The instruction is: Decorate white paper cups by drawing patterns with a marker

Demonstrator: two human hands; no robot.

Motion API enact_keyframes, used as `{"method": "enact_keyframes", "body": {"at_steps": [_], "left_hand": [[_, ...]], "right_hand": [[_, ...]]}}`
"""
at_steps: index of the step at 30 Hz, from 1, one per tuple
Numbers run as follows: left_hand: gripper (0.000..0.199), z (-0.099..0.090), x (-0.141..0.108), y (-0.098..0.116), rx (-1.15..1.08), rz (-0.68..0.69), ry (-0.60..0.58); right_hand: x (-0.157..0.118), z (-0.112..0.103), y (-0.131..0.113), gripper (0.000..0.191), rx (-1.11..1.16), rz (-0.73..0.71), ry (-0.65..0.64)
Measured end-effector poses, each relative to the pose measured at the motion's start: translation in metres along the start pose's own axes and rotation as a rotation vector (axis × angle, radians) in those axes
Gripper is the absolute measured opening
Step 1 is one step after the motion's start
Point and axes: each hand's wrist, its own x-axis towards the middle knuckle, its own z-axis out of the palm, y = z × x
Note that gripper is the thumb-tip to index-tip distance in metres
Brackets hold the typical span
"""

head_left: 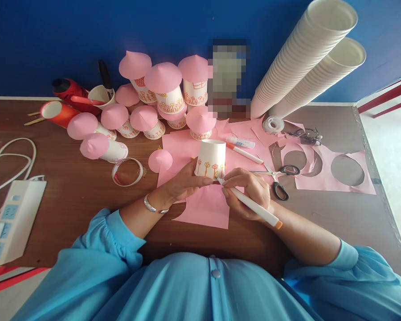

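A white paper cup (211, 156), its rim side down, is held in my left hand (188, 182), with fingers closed round its lower left part. Red and orange flowers are drawn along the cup's lower side. My right hand (249, 191) grips a white marker (254, 207) with an orange end, its tip at the cup's lower edge. Under both hands lies pink paper (209, 209). Just behind the cup are a second marker (245, 154) and a glue tube (241, 142). Scissors (280, 180) with black handles lie right of my right hand.
Several decorated cups with pink cone roofs (163, 80) stand at the back. Two tall stacks of white cups (304, 58) lean against the blue wall. Tape (273, 125) and cut pink scraps (334, 171) lie right; a power strip (22, 218) sits left.
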Motion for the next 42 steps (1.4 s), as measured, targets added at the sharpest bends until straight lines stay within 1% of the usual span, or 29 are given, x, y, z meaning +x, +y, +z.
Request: {"method": "enact_keyframes", "body": {"at_steps": [5,12,23,30,37,42], "left_hand": [[0.036,-0.0026,-0.0006,-0.0023,-0.011,-0.001,0.009],[0.044,-0.0047,-0.001,-0.0032,0.028,-0.015,-0.001],[0.047,-0.0051,-0.0002,-0.0038,0.031,-0.026,0.016],[0.046,-0.0027,-0.0007,-0.0009,0.038,-0.02,-0.019],[0.048,-0.0002,-0.0002,0.0013,0.05,-0.038,0.013],[0.047,0.0035,-0.0008,0.0042,0.05,-0.048,-0.024]], "right_hand": [[-0.001,0.0004,-0.0003,0.02,0.02,-0.001,0.004],[0.0021,-0.0028,-0.0023,0.019,0.034,-0.011,0.037],[0.0012,-0.0028,-0.0016,0.02,0.015,-0.019,0.021],[0.0015,-0.0029,-0.0013,0.02,0.011,-0.009,0.018],[0.0008,-0.0023,-0.0001,0.021,0.011,0.004,0.022],[0.0008,-0.0025,-0.0002,0.019,-0.004,0.006,0.017]]}}
